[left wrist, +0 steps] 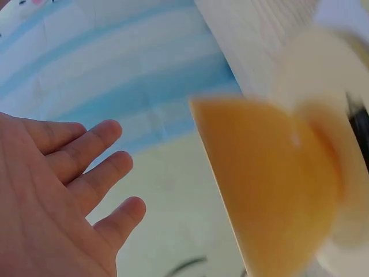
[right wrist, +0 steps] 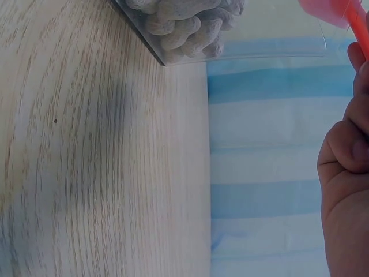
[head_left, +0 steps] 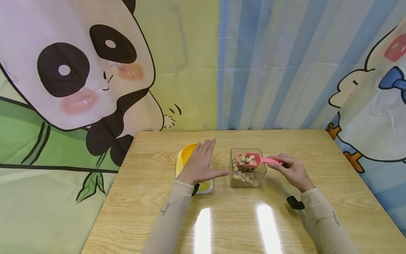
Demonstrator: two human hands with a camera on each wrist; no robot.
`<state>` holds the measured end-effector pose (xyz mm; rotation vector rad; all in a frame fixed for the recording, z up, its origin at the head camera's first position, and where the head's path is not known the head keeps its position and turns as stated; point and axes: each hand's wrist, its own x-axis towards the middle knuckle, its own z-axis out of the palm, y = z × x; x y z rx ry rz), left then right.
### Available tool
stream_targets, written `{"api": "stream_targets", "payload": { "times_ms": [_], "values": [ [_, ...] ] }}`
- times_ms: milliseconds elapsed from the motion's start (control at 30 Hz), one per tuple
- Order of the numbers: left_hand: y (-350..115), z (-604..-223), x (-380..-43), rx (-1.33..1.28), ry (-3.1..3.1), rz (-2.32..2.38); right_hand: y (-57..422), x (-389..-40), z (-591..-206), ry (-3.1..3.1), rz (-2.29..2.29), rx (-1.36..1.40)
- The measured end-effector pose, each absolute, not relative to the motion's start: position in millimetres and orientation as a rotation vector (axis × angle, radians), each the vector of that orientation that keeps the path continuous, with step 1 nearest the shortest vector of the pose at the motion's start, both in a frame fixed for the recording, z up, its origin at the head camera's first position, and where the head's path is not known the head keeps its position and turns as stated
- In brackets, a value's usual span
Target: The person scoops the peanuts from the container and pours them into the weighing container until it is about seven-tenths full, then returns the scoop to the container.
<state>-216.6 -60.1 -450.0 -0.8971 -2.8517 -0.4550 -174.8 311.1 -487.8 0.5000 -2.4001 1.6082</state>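
Observation:
My right hand pinches the handle of a pink scoop, which is loaded with peanuts. The scoop is at the mouth of a clear square container, where more peanuts lie in the lower part. With fingers stretched out, my left hand hovers over a yellow-and-white kitchen scale that carries a yellow bowl. The left wrist view has this bowl beside the palm, the fingers apart from it. Most of the scale is hidden behind the left hand in the head view.
Everything stands on a light wooden table, the scale left of the container. Behind the table's back edge hangs a printed curtain with a panda and blue stripes. A black wrist-camera piece sticks out beside the right sleeve.

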Motion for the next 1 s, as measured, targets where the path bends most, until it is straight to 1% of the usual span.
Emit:
{"api": "stream_targets", "payload": {
  "times_ms": [267,433,600,800,1000],
  "values": [
    [-110,-460,-229,-0.699,-2.869,-0.534,315,-177,-489,-2.398,1.619,0.532],
    [-131,-470,-232,-0.594,-2.902,-0.594,316,-179,-487,-2.386,1.615,0.543],
    [-141,-479,-232,-0.543,-2.921,-0.624,316,-181,-480,-2.395,1.59,0.537],
    [-143,-487,-232,-0.531,-2.913,-0.647,315,-183,-469,-2.41,1.586,0.5],
    [-142,-492,-233,-0.526,-2.912,-0.659,308,-186,-445,-2.407,1.585,0.51]
  ]
}}
